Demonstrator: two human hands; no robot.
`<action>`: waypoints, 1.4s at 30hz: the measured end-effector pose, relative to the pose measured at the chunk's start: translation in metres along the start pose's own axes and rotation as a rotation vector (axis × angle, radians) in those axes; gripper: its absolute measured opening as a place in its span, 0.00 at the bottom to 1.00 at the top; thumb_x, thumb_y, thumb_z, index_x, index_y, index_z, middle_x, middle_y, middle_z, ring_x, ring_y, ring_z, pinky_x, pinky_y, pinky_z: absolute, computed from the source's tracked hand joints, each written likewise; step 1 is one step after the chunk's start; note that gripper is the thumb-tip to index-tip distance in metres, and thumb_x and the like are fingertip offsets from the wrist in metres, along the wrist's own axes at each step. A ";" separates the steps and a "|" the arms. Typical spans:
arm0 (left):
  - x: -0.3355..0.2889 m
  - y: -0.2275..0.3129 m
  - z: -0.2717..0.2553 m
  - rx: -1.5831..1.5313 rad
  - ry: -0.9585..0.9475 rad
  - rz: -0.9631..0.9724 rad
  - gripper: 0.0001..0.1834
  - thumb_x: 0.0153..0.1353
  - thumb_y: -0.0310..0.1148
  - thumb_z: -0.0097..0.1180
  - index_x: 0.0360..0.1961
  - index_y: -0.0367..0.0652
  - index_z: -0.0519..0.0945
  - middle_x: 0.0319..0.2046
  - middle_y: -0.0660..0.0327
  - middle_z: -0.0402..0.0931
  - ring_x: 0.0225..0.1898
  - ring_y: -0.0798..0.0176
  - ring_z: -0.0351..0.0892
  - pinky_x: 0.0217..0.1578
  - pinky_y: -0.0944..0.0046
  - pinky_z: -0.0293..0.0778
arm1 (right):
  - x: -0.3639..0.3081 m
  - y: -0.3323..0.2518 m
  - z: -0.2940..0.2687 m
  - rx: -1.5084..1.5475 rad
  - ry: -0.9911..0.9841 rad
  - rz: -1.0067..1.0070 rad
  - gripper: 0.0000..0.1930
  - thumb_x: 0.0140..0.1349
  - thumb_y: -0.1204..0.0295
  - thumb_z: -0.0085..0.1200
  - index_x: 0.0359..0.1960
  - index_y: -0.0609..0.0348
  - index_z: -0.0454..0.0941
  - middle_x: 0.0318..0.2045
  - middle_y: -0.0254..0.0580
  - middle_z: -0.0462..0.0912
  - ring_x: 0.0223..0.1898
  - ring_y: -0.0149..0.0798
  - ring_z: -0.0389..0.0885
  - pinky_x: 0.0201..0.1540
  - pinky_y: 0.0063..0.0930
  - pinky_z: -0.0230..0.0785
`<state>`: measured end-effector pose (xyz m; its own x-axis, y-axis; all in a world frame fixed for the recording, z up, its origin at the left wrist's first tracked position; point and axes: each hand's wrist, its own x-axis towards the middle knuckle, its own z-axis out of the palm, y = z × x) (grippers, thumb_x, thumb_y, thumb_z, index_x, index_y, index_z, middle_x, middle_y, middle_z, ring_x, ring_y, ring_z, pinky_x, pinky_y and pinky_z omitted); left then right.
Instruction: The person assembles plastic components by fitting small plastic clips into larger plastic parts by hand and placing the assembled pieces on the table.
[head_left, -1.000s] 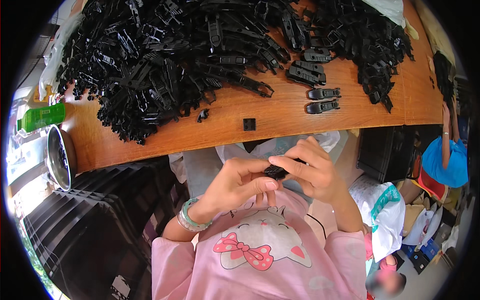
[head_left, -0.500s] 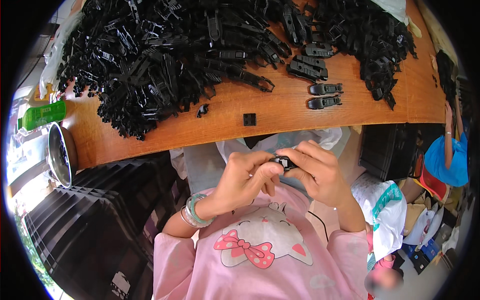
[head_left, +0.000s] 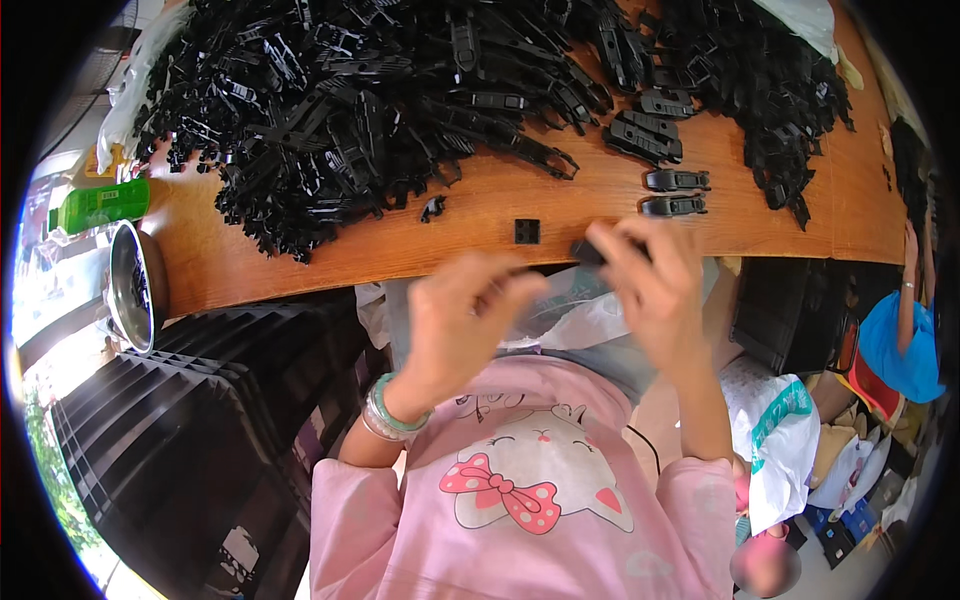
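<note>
My right hand [head_left: 662, 290], smeared by motion, is at the table's front edge with a small black plastic part [head_left: 588, 252] at its fingertips. To its left, apart from it, is my left hand [head_left: 462, 315], fingers bent toward the right; blur hides whether it holds anything. A small black square block [head_left: 527, 231] lies on the table between and beyond the hands. Beyond my right hand, two slim black plastic clip-like pieces [head_left: 676, 181] lie side by side.
A large heap of black plastic parts [head_left: 350, 110] covers the table's [head_left: 480, 215] far left; a smaller pile [head_left: 790, 120] is at right. A green bottle [head_left: 105, 206] and metal bowl [head_left: 135, 285] stand left. Black crates [head_left: 190, 440] are below. Another person's arm [head_left: 908, 290] shows far right.
My hands have parted and moved away from me toward the table. The black part, earlier between both hands, is now at my right fingertips by the table edge. The view has shifted slightly.
</note>
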<state>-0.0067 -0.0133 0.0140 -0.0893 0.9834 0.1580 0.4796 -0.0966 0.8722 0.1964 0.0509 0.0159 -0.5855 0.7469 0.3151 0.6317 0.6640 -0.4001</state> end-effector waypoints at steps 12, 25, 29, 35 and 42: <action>0.014 -0.038 -0.019 0.747 0.269 0.242 0.09 0.54 0.31 0.63 0.31 0.37 0.78 0.25 0.59 0.69 0.18 0.59 0.73 0.16 0.64 0.66 | 0.078 -0.008 0.045 -0.107 0.190 -0.082 0.19 0.45 0.73 0.65 0.41 0.61 0.78 0.33 0.36 0.73 0.39 0.40 0.71 0.40 0.35 0.61; 0.030 -0.032 -0.050 0.562 -0.221 0.229 0.12 0.53 0.19 0.53 0.40 0.38 0.75 0.27 0.56 0.71 0.22 0.52 0.73 0.22 0.58 0.70 | 0.032 -0.015 0.015 0.684 0.173 0.424 0.13 0.49 0.86 0.58 0.38 0.63 0.74 0.36 0.40 0.77 0.32 0.35 0.80 0.33 0.23 0.73; 0.033 -0.033 -0.042 0.316 -0.129 0.018 0.12 0.51 0.23 0.60 0.37 0.38 0.74 0.21 0.59 0.71 0.19 0.58 0.72 0.20 0.63 0.68 | 0.016 -0.015 0.018 0.596 0.149 0.434 0.14 0.49 0.87 0.59 0.39 0.65 0.73 0.37 0.41 0.76 0.34 0.36 0.80 0.36 0.25 0.73; 0.031 -0.014 -0.012 -0.081 -0.088 -0.083 0.13 0.49 0.22 0.66 0.34 0.35 0.75 0.17 0.66 0.66 0.16 0.77 0.56 0.18 0.74 0.58 | 0.012 -0.012 0.023 0.292 0.095 0.243 0.20 0.49 0.86 0.59 0.46 0.65 0.75 0.39 0.47 0.75 0.36 0.48 0.77 0.37 0.34 0.70; 0.038 -0.013 -0.003 0.004 -0.209 -0.134 0.14 0.49 0.26 0.65 0.37 0.38 0.76 0.18 0.59 0.69 0.16 0.60 0.68 0.20 0.61 0.65 | 0.016 -0.011 0.016 0.314 0.167 0.233 0.18 0.48 0.85 0.60 0.43 0.67 0.76 0.36 0.47 0.75 0.35 0.48 0.76 0.37 0.36 0.68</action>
<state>-0.0188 0.0249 0.0100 0.0304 0.9978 -0.0582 0.4793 0.0366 0.8769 0.1724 0.0550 0.0119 -0.3389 0.8884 0.3096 0.5370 0.4529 -0.7118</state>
